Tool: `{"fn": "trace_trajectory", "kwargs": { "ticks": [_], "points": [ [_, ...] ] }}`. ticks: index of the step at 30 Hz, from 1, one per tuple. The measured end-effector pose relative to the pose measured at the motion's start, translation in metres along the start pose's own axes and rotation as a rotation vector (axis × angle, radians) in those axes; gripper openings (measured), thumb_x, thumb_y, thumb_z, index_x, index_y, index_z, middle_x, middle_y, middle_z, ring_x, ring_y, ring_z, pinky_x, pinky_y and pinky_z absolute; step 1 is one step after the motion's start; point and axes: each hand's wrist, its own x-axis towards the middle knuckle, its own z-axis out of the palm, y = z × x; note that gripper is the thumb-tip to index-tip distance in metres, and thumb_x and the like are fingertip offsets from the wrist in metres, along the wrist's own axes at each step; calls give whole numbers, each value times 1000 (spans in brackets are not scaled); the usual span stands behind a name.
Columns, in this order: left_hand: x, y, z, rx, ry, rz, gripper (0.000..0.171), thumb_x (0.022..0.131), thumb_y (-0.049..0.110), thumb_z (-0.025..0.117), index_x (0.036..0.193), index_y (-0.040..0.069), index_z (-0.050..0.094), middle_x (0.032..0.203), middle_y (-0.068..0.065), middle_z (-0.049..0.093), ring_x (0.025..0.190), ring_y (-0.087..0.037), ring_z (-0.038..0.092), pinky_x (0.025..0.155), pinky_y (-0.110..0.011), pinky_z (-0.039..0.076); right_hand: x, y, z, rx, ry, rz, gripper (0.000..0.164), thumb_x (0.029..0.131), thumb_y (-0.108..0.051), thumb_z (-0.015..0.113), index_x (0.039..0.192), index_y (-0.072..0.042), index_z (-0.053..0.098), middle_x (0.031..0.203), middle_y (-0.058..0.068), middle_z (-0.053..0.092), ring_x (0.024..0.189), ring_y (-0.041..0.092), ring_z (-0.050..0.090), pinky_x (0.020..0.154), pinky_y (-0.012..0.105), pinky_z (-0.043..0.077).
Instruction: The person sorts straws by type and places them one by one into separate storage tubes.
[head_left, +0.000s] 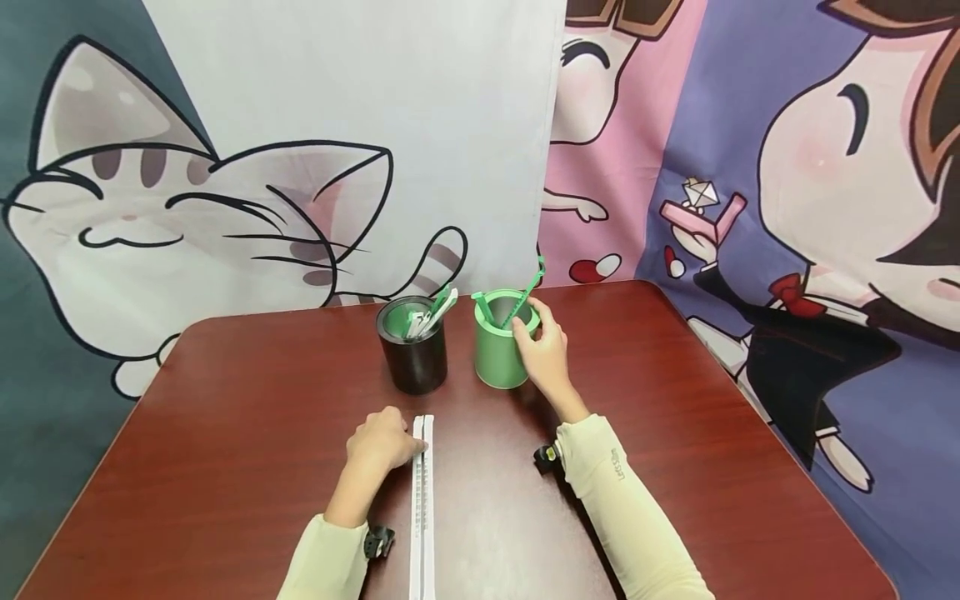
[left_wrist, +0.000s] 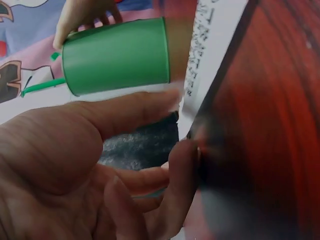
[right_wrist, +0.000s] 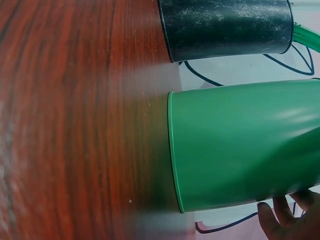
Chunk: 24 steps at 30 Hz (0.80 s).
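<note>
A long white ruler-like strip (head_left: 422, 508) with printed marks and a dark line along its length lies on the table. My left hand (head_left: 381, 440) is at its far part, and the left wrist view shows the strip's end between thumb and curled fingers. My right hand (head_left: 547, 350) grips the right side of a green pen holder (head_left: 501, 354) near its rim, thumb in front and fingers behind. Green sticks (head_left: 528, 293) lean inside that holder. To its left stands a black pen holder (head_left: 415, 358) with white and green items (head_left: 431, 317) in it.
A reddish-brown wooden table (head_left: 225, 467) spans the view. Behind it hangs a cloth backdrop (head_left: 480, 125) with cartoon figures, close to the table's far edge. Small black wrist cameras (head_left: 378, 542) sit at both sleeves.
</note>
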Motion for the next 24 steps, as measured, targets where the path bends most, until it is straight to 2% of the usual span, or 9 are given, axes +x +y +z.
{"fn": "trace_trajectory", "kwargs": {
  "ticks": [7,13,17,24],
  "points": [
    [1,1,3,9,-1,-11,23,75,24,78,76,9,61,83,-13,62,84,-39,63,68,-53,48,-3,0,2,-9,5,3,43,92,-30,65,132,-17,60,62,1,40,61,17,39,61,34,36],
    [1,3,3,23,-16,9,18,73,16,75,80,7,62,90,-18,65,85,-39,63,69,-53,48,-5,-2,0,-19,12,12,42,92,-29,65,132,-16,60,63,3,41,63,21,41,64,35,36],
    [1,2,2,33,-25,20,21,74,20,76,82,7,62,86,-15,63,83,-36,62,71,-53,48,-7,-2,0,-9,21,9,40,93,-27,65,131,-16,61,64,6,41,63,24,41,62,37,36],
    [-5,1,-8,-11,7,71,27,79,28,76,69,11,57,73,-7,58,74,-32,59,66,-50,47,-7,-2,3,-15,29,-5,40,93,-26,65,131,-16,61,62,3,39,61,21,40,60,36,35]
  ]
}}
